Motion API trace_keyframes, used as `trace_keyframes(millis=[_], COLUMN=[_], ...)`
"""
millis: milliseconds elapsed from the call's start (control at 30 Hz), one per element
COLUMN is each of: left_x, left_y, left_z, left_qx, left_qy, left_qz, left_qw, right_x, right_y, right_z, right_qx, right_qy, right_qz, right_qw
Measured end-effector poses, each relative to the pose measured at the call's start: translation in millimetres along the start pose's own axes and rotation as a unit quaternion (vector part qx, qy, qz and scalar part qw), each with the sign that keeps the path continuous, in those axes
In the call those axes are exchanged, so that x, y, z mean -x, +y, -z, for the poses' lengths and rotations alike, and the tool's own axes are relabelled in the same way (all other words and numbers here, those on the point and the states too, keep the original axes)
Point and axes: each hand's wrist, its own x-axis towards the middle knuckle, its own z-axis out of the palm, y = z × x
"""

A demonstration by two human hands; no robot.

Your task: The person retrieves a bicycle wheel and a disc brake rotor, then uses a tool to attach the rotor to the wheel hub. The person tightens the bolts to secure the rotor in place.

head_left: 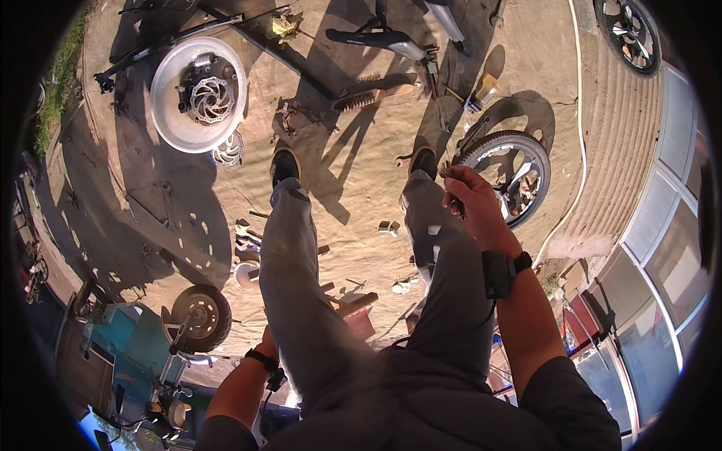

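Nearest, low in view: dark shirt [398,413], then grey trousers [289,259]. Off to their right, right hand [480,201] curled nearly closed, pinching a small dark piece [447,170] at the fingertips, mostly covered; long axis impossible to make out. Just ahead and right of that hand, partly beneath it: a bicycle wheel [519,179], lying flat. Piece and wheel both well ahead and right of left hand [268,343], mostly hidden beside the trousers; cannot tell whether open or holding anything.
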Motion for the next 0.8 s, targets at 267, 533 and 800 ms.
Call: trace_keyframes(millis=[267,533,800], left_x=[-89.6,-142.1,-164.3], left_y=[31.2,23.2,-1.3], left_z=[-5.1,-2.4,13.0], left_qx=[0.057,0.106,0.132], left_qy=[-0.023,-0.008,0.022], left_qz=[0.029,0.051,0.082], left_qw=[0.998,0.993,0.988], right_x=[-71.5,-107.6,-126.2], right_y=[14.9,11.4,-1.7], right_z=[-15.8,-24.4,-35.4], right_qx=[-0.011,-0.006,0.011], right_qy=[-0.03,-0.014,-0.048], right_qz=[0.02,0.011,0.081], right_qw=[0.999,1.0,0.995])
